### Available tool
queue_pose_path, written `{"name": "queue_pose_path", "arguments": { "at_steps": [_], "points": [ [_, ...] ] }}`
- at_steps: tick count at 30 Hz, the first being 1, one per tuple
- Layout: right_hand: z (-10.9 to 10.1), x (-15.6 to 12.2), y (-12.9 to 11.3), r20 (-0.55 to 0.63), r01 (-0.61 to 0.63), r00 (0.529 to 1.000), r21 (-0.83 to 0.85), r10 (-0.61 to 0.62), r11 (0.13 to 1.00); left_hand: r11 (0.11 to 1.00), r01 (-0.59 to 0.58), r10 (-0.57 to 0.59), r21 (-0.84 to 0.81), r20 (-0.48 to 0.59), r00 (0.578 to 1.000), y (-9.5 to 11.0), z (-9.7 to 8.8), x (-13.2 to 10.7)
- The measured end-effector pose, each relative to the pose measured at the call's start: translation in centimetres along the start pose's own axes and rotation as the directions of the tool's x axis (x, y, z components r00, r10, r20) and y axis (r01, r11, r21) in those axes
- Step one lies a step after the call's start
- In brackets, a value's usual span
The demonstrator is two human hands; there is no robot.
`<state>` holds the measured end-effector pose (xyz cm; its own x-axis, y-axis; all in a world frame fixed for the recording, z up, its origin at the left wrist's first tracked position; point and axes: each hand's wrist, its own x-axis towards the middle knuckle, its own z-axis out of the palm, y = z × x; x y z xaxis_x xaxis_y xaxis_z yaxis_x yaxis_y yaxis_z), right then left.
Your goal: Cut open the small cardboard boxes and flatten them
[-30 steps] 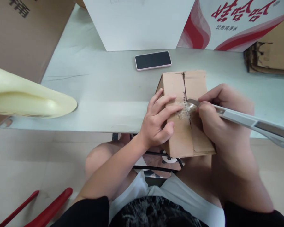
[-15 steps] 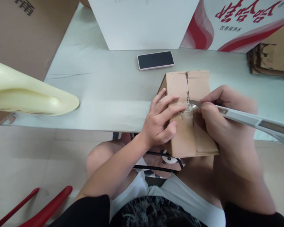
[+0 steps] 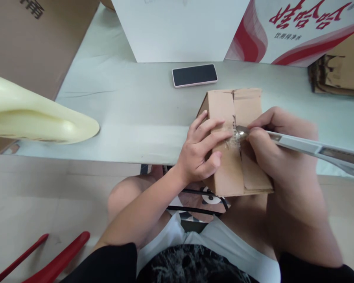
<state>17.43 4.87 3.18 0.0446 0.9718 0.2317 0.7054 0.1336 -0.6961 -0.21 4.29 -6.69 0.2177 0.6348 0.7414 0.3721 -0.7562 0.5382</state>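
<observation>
A small brown cardboard box rests on the front edge of a pale table, partly over my lap. My left hand is closed over the box's left side, fingers on top and thumb on its near face. My right hand grips a long grey utility knife. The knife's blade tip sits on crumpled clear tape at the centre seam of the box flaps.
A phone with a pink case lies screen-up beyond the box. A white board, a red-and-white printed carton and brown cartons stand at the back. A cream plastic shape juts in from the left. Red plastic parts lie on the floor.
The view has shifted slightly, so everything sits a little further right. Both hands stay on the box, and the blade tip remains at the taped seam.
</observation>
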Motion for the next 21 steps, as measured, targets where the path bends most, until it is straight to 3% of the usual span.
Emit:
{"name": "queue_pose_path", "arguments": {
  "at_steps": [4, 15, 21],
  "points": [
    [-0.1, 0.2, -0.5, 0.069, -0.02, 0.997, -0.013, 0.021, 1.0, 1.0, 0.014, -0.014, 0.006, 0.002, 1.0, 0.0, 0.0, 0.0],
    [0.0, -0.9, 0.7, -0.009, -0.012, 1.0, 0.226, 0.015, 0.974, 1.0, 0.008, -0.008, 0.014, 0.008, 1.0, 0.0, -0.1, 0.0],
    [0.0, -0.6, 0.5, 0.011, -0.024, 1.0, 0.231, 0.022, 0.973, 1.0, 0.0, 0.0, 0.005, -0.001, 1.0, 0.0, 0.0, 0.0]
  ]
}}
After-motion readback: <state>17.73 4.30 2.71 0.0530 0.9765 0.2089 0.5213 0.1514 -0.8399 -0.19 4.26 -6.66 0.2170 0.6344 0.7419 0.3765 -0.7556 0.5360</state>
